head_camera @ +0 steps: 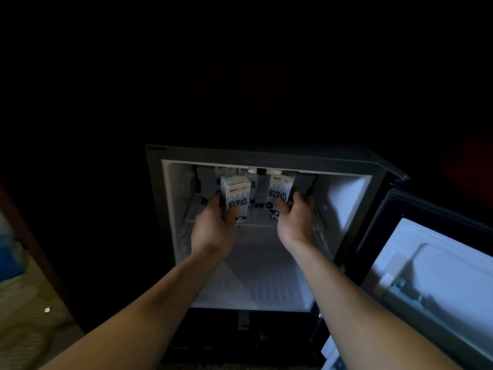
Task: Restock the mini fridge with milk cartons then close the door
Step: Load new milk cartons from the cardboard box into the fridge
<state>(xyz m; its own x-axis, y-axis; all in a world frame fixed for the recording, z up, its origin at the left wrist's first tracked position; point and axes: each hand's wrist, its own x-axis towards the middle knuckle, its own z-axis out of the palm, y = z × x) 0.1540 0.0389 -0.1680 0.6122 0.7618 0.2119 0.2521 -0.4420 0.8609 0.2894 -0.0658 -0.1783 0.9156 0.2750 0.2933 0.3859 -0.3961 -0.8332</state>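
Observation:
A black mini fridge (266,156) stands open in a dark room, its white inside lit. Its door (432,265) is swung out to the right. My left hand (213,225) grips a white milk carton (236,194) with black lettering and a cow drawing, upright at the front of the upper shelf. My right hand (293,220) grips a second matching carton (278,193) beside it on the right. More cartons (225,170) stand behind them at the back of the shelf, partly hidden.
A wire shelf (194,209) crosses the upper part of the fridge; the lower compartment floor (253,284) is bare white. The door's inner bin (416,284) sits low right. A blue-and-white pack (9,249) lies on patterned carpet (29,316) at far left.

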